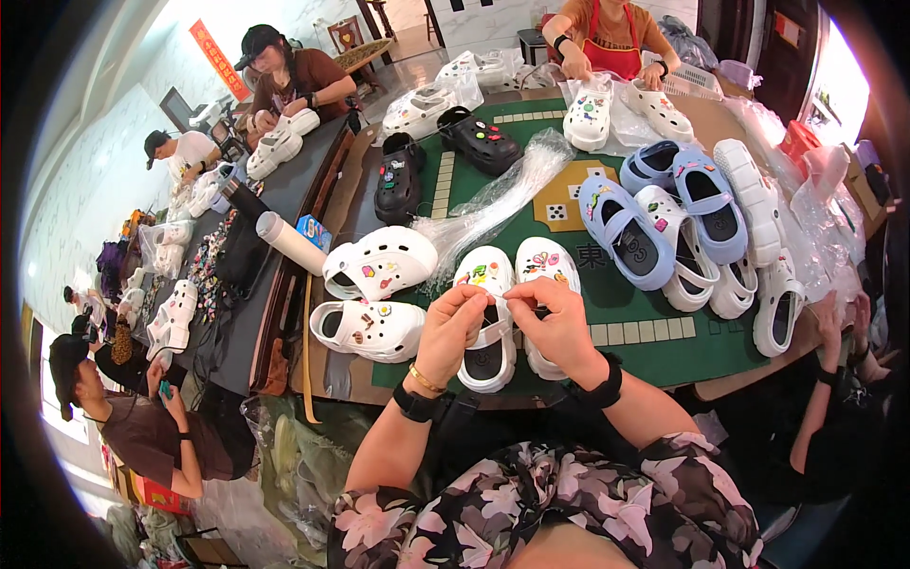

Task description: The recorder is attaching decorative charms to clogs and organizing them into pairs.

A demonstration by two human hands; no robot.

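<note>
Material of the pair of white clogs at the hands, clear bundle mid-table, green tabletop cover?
White clogs: probably moulded foam, satin; thick rounded walls with round holes.
Clear bundle: likely thin plastic, glossy; see-through, with crinkles and bright highlights.
Green tabletop cover: matte, perhaps printed fabric or rubber; flat tile pattern, little glare.

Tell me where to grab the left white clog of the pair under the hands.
Probably the heel end, coming from the near side: the left clog has its heel toward the wearer, its charms sit up at the toe, near the left hand, and the right clog stands close alongside.
</note>
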